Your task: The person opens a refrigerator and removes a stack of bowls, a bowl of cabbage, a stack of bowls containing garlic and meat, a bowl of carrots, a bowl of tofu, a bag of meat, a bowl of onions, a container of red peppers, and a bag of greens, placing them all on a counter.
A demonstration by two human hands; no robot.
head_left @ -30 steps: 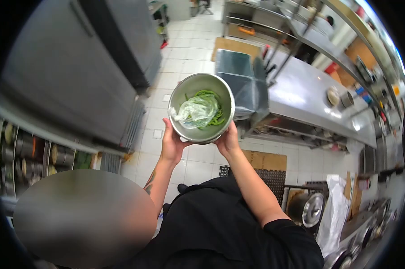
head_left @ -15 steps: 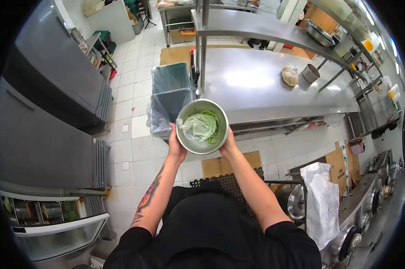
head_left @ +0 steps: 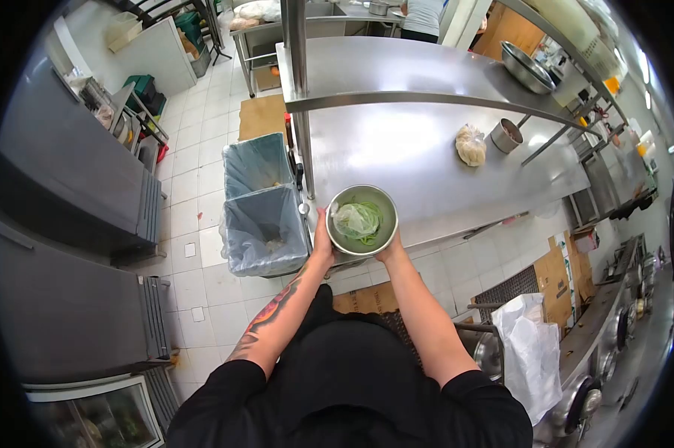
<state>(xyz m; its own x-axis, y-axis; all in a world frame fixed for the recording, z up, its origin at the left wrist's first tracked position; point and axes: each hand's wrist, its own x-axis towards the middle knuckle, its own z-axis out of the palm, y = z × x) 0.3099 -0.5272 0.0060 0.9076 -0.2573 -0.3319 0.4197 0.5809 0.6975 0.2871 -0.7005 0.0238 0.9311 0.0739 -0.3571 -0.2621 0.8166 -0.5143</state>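
Observation:
A round metal bowl (head_left: 385,243) is held level in front of my body, at the near left edge of the steel table (head_left: 426,175). Inside it lie green vegetable strips (head_left: 370,237) and a clear plastic bag (head_left: 352,221) with pale green contents. My left hand (head_left: 323,243) grips the bowl's left side, and my right hand (head_left: 389,250) grips its lower right side; some fingers are hidden beneath the bowl. On the table sit a knotted plastic bag (head_left: 470,145) and a metal pot (head_left: 506,136).
Two lined bins (head_left: 266,231) stand left of the table. A steel shelf (head_left: 404,67) with a large bowl (head_left: 527,67) spans above it. Grey refrigerators (head_left: 68,291) line the left, cooking pans (head_left: 579,403) the right. Another person (head_left: 423,16) stands at the back.
The bowl, held in both my hands, has moved right, over the table's near edge. The view has shifted, showing more of the bins. The glass-fronted fridge at lower left now appears closed.

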